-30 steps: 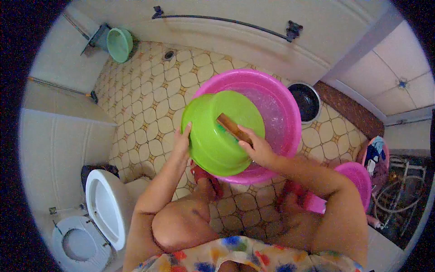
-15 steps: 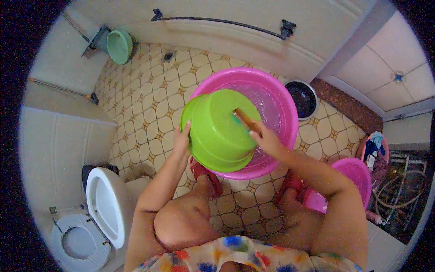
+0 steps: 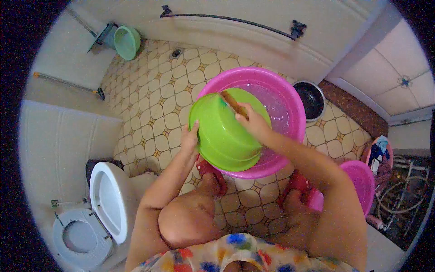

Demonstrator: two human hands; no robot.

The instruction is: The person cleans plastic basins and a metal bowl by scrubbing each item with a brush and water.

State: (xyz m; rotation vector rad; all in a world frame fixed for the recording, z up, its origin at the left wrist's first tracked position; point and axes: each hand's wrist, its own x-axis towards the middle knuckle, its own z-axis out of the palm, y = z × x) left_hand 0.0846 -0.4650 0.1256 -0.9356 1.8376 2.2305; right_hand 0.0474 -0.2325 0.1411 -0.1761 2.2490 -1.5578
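Observation:
A lime-green plastic basin (image 3: 226,140) is tilted over a big pink tub (image 3: 297,109), its outer bottom turned up toward me. My left hand (image 3: 190,137) grips the basin's rim on the left side. In my right hand (image 3: 253,123) is a scrubbing brush (image 3: 233,103) with a brown wooden back, its green bristles pressed against the basin's outer side near the upper edge of the bottom. Water with some suds (image 3: 277,111) shows in the tub behind the basin.
A dark round bowl (image 3: 310,102) sits right of the tub by the wall. Pink basin (image 3: 360,181) and a basket of clothes (image 3: 379,154) stand at right. A toilet (image 3: 111,201) is at lower left, a green basin (image 3: 127,43) at upper left. Patterned tiles cover the floor.
The brush has moved up and left across the green basin, from its bottom toward its side. My left hand keeps its hold on the rim. The whole view has shifted slightly.

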